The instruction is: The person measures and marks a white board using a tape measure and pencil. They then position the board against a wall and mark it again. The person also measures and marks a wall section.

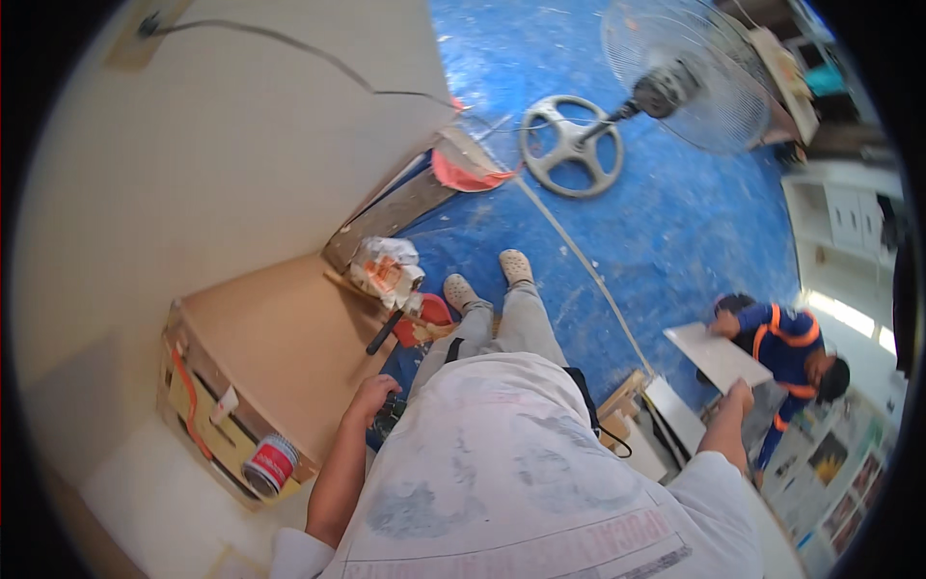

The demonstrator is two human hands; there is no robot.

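Note:
My right hand (739,396) grips the lower corner of a thin white panel (712,355), whose far end is held by a person in dark blue clothing with orange bands (789,338). My left hand (374,394) hangs by my left leg, its fingers loosely bent and seemingly holding nothing. A dark object (389,420) lies just behind it, too obscured to identify. Beyond that hand are a red container (432,314), a dark-handled tool (384,333) and a crumpled white-orange bag (381,265).
A brown box-like cabinet (251,338) bears a red can (272,463) on the left. A standing fan (666,92) stands on the blue floor sheet (598,241). A cable (318,50) runs along the pale surface. Boards (666,415) and white shelving (839,217) are at the right.

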